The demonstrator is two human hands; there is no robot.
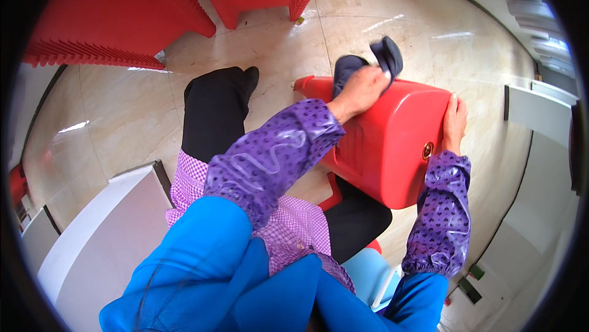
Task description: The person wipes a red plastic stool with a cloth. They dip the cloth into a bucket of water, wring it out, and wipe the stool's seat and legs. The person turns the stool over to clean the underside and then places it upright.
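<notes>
A red plastic stool or chair [368, 148], tilted in front of my legs, has slots in one face and a round gold-coloured fitting on its end panel. My left hand [363, 90] is closed around a bunched dark blue cloth [390, 56] against the upper side of the red plastic; part of the cloth sticks up past the fingers and looks slightly blurred. At the far right edge of the end panel, my right hand [454, 123] grips the rim, its fingertips showing along the edge and the rest of its grasp partly hidden. Purple patterned sleeve covers are on both forearms.
Stacks of red plastic furniture [133, 14] stand on the tiled floor [285, 47] at the upper left. A light blue seat [368, 272] is beside my body. White panels [115, 226] lie to the left, with more white boards [536, 111] at the right wall.
</notes>
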